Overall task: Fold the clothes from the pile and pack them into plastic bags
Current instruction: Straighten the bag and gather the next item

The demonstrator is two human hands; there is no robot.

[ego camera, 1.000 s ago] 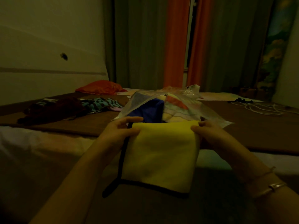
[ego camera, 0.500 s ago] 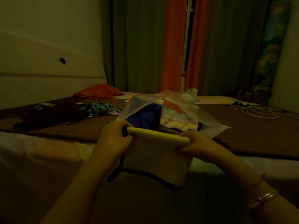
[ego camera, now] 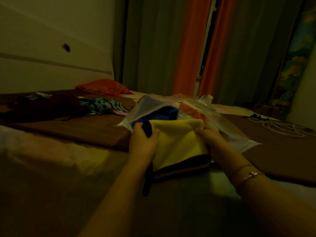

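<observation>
The left hand (ego camera: 142,142) grips the near left corner of the folded yellow cloth with the dark trim (ego camera: 177,142), fingers curled round its dark edge. The right hand (ego camera: 211,141) pinches the right side of the same cloth. Both hands hold it tight.

The front end of the yellow cloth sits at the mouth of the clear plastic bag (ego camera: 147,106). Its back end hangs out over the bed (ego camera: 77,127). Inside the bag are a blue cloth (ego camera: 159,112) and a folded striped cloth (ego camera: 191,110).

More clothes wait in a dark pile (ego camera: 56,106) far to the left, with a striped teal piece (ego camera: 104,106) beside it.

What could go wrong? The bag looks soft and floppy, and no hand holds it. A push may slide the bag away or fold its mouth shut. The yellow cloth could also bunch up and come unfolded if it catches on the blue cloth.
</observation>
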